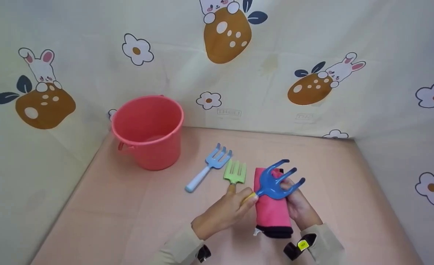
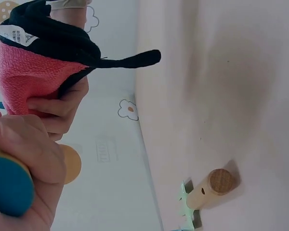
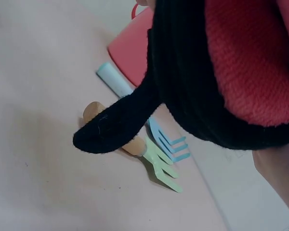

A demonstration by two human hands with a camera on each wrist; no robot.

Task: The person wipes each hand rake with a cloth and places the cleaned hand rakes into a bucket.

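Note:
In the head view my left hand [image 1: 222, 211] grips the yellow handle of a blue three-pronged hand fork [image 1: 272, 186], whose prongs point up and to the right. The handle's blue butt end [image 2: 9, 185] fills the lower left of the left wrist view. My right hand [image 1: 301, 206] holds a rolled pink cloth [image 1: 274, 213] with black trim, its fingers behind the far side. The fork head overlaps the cloth's upper part in the head view. A black strap [image 3: 111, 125] hangs from the cloth in the right wrist view.
A green hand fork [image 1: 235, 173] with a wooden handle lies just beyond my left hand. Beside it is a light blue hand fork [image 1: 209, 165]. A red bucket [image 1: 160, 154] stands at the back left, near the patterned curtain [image 1: 268, 121] around the table.

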